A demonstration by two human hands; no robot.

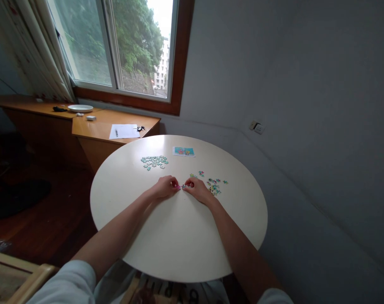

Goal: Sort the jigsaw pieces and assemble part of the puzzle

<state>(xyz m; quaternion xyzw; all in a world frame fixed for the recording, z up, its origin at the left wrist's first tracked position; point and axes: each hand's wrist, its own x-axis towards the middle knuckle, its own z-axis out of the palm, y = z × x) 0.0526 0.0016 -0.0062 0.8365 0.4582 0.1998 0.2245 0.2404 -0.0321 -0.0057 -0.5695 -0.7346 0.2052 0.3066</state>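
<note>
While both forearms reach in over the round white counter (pixel 179 236), the head view shows the fingertips almost meeting near its middle. The left grip (pixel 164 187) pinches a pink piece (pixel 178 187); the right grip (pixel 197 188) pinches a bluish piece (pixel 183 186) just beside it. Whether the two pieces interlock or merely sit close is too small to tell.

As for how far along things are, it looks like an early stage. No joined section larger than what is between the fingers can be made out. A spread of pale pieces (pixel 154 161) lies loose beyond the left hand, and a group of multicoloured pieces (pixel 214 185) lies scattered beside the right hand, partly hidden by it. So most of the fitting seems left to do. Farther back on the counter, between the two groups, rests a printed picture card (pixel 183 151).
</note>
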